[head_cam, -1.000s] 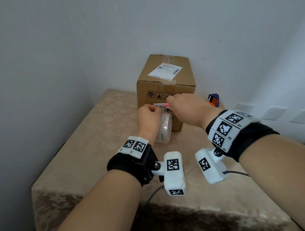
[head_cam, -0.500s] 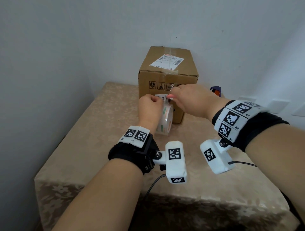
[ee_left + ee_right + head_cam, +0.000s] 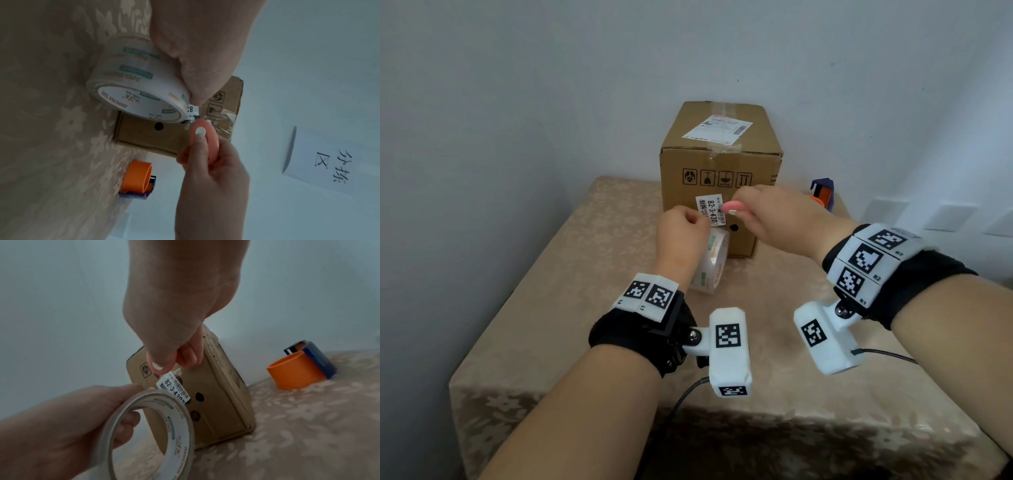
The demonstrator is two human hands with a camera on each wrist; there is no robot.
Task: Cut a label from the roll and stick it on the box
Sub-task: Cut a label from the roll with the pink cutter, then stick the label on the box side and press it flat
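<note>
My left hand (image 3: 681, 236) is curled around the tape roll (image 3: 714, 260). My fingers go through the hole in the middle, and my thumb and first finger pinch the near end of the white label (image 3: 711, 212). The roll is up in the air, standing on its edge, just under my left hand.

My right hand (image 3: 774, 219) is curled around the pink handle of small scissors (image 3: 732, 207). My thumb is through the pink ring. The blades are too hidden and blurry for me to say how they sit. This hand is right next to my left hand, at the other end of the label.

The label has black numbers and a bar code on it. It is stretched between my two hands, in front of the cardboard box (image 3: 722, 164). I cannot tell if it touches the box.

The box stands just past my hands, on a table with a tan flower cloth (image 3: 551, 308). It has a white shipping sticker (image 3: 717, 129) on top.

Past my right hand, beside the box, an orange and blue tape dispenser (image 3: 823, 195) sits on the cloth.
</note>
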